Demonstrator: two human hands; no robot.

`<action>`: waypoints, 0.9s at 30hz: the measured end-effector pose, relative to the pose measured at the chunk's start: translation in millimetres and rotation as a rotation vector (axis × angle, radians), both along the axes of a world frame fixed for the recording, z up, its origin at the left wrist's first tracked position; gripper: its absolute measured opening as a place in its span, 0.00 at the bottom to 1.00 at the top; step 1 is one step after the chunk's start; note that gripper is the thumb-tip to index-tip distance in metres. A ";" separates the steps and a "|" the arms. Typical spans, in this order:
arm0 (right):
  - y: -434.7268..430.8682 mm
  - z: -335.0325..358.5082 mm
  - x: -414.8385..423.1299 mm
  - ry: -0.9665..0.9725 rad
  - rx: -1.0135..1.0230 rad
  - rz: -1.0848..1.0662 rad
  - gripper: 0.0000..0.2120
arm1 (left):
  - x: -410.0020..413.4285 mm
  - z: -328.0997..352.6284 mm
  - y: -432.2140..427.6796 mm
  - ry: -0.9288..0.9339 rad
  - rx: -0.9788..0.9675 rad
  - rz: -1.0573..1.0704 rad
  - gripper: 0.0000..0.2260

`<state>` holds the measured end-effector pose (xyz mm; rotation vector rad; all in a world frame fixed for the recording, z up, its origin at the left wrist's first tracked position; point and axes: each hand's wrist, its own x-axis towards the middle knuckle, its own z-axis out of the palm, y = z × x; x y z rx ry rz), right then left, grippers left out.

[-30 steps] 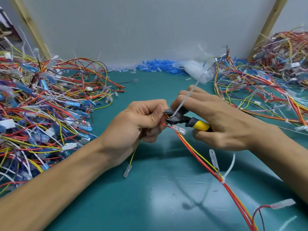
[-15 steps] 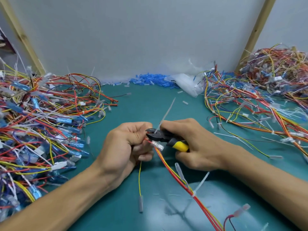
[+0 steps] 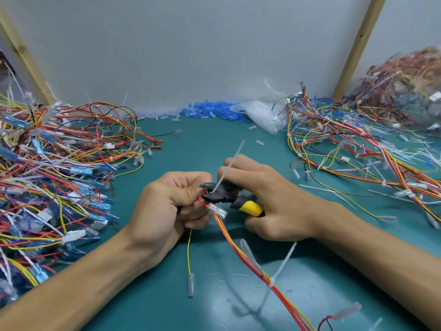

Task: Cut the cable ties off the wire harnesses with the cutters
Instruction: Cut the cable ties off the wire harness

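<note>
My left hand [image 3: 167, 206] is closed around the end of a red, orange and yellow wire harness [image 3: 241, 252] above the green mat. My right hand [image 3: 269, 199] grips the cutters [image 3: 222, 195], which have black jaws and a yellow handle. The jaws sit at a white cable tie [image 3: 229, 167] on the harness, right beside my left thumb, and the tie's tail points up and to the right. A second white cable tie [image 3: 282, 265] wraps the same harness lower down. A yellow wire [image 3: 189, 254] hangs down from my left hand.
A big tangle of harnesses [image 3: 52, 177] covers the mat's left side, and another pile [image 3: 353, 144] spreads over the right. Blue connector sleeves [image 3: 210, 111] and a clear plastic bag [image 3: 262, 115] lie along the back wall. Cut tie scraps lie on the green mat [image 3: 148, 302].
The view has shifted, so both hands and the harness sit lower in the frame. The cutters stay at the cable tie, and both grips are unchanged.
</note>
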<state>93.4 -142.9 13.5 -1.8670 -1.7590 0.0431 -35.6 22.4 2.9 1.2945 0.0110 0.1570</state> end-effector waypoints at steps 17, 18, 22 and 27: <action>5.5 -1.1 0.3 0.020 0.022 -0.042 0.08 | 2.7 2.1 -1.6 0.006 -0.052 0.051 0.14; 5.6 -0.7 0.3 0.002 0.026 -0.049 0.09 | 2.3 2.8 -1.9 -0.001 -0.047 0.059 0.14; 3.8 3.6 -0.3 -0.041 0.026 -0.073 0.13 | 1.6 3.2 -2.7 -0.042 -0.024 0.095 0.16; 0.7 10.5 -2.3 -0.074 0.015 -0.073 0.16 | 1.8 1.9 0.5 -0.114 -0.028 0.147 0.17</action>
